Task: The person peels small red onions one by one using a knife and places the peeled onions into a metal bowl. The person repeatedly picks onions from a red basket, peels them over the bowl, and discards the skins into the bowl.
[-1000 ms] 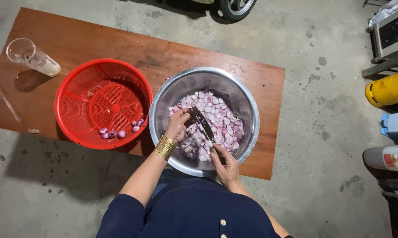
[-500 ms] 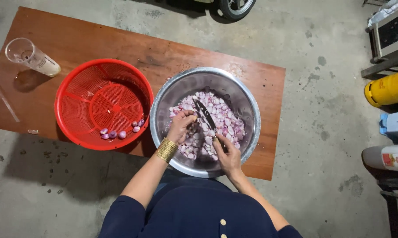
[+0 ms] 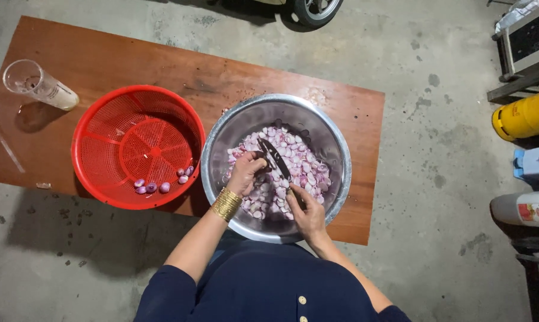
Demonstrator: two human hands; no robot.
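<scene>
A large steel bowl (image 3: 335,149) sits on a low wooden table (image 3: 162,65), filled with peeled pale-purple shallots (image 3: 308,164). My right hand (image 3: 305,211) grips the handle of a dark knife (image 3: 275,160) whose blade points up over the shallots. My left hand (image 3: 246,170), with a gold bangle on its wrist, is closed around a shallot right by the blade. To the bowl's left stands a red plastic basket (image 3: 108,131) with several unpeeled shallots (image 3: 159,182) at its bottom.
A clear glass (image 3: 39,84) lies on its side at the table's left end. A wheel (image 3: 317,9) shows at the top. Right of the table on the concrete floor stand a yellow container (image 3: 523,113), a blue one and a white one.
Both hands shifted slightly inside the bowl, and the knife blade turned a little while working on a shallot. The bowl, basket and glass stayed put.
</scene>
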